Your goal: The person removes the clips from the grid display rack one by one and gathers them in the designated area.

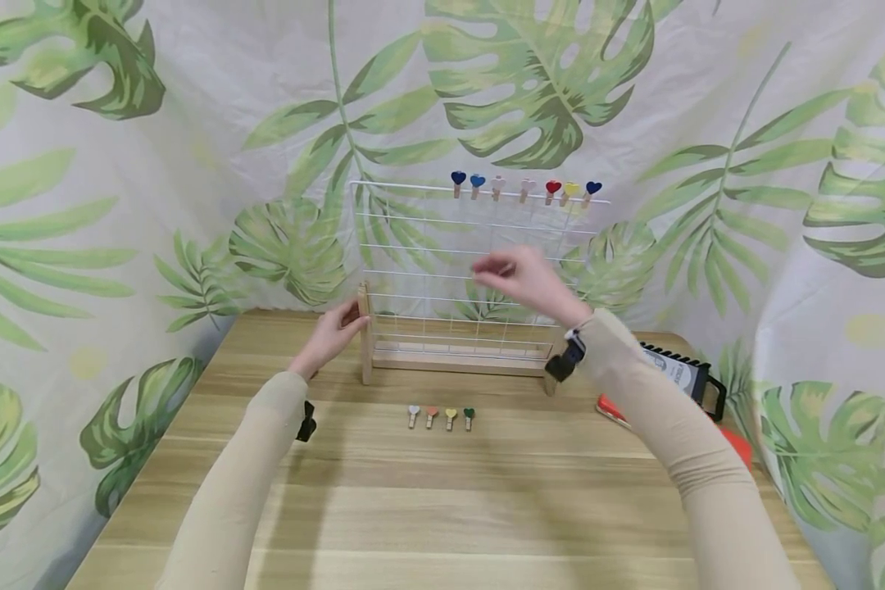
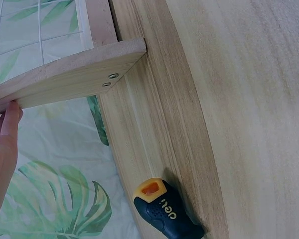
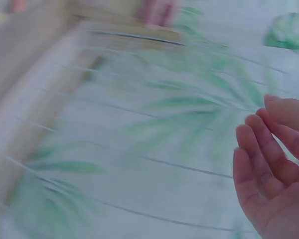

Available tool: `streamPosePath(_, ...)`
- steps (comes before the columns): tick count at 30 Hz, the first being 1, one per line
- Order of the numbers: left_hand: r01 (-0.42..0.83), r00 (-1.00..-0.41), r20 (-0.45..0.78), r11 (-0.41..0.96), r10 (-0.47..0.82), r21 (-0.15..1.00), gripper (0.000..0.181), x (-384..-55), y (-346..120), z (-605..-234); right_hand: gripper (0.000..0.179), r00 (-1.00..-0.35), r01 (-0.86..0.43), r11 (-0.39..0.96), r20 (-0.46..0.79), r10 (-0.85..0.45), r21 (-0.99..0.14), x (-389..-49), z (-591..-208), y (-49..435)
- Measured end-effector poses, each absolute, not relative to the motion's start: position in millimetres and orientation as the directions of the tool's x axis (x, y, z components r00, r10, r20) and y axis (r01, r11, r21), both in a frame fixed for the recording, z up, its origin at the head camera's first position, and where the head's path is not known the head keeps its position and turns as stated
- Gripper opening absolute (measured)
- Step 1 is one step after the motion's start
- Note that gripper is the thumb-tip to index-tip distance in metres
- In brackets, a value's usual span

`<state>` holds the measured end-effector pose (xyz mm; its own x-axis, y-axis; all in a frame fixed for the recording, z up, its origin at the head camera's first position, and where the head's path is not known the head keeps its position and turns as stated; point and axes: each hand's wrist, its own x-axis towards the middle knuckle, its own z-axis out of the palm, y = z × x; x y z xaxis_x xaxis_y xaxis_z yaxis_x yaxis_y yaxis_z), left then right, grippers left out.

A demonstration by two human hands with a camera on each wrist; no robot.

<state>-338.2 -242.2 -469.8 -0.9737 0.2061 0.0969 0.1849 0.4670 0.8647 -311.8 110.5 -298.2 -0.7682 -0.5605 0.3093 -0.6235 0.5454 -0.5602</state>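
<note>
From the head view, the left hand [image 1: 333, 332] rests on the left post of the rack [image 1: 472, 279], its fingers lightly touching the wood. The rack stands at the far side of the counter [image 1: 442, 500]. The right hand [image 1: 527, 283] is up in front of the wire grid, blurry, and holds nothing. Seven heart clips [image 1: 524, 188] sit on the top wire. Four more clips [image 1: 440, 417] lie in a row on the counter, near the rack.

From the left wrist view, straight fingers [image 2: 10, 119] touch the end of the wooden post [image 2: 74, 74].

From the right wrist view, the fingers [image 3: 269, 159] are loose and empty.

It looks like one clip was just hung. Next, the right hand would need to reach down and pinch a clip from the row.
</note>
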Motion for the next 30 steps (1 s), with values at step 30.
streamPosePath(30,0.206,-0.971,0.122,0.457,0.208,0.865,0.061,-338,-242,-471,0.021,-0.707,-0.698,0.643,0.448,-0.547,-0.315,-359,-188,72)
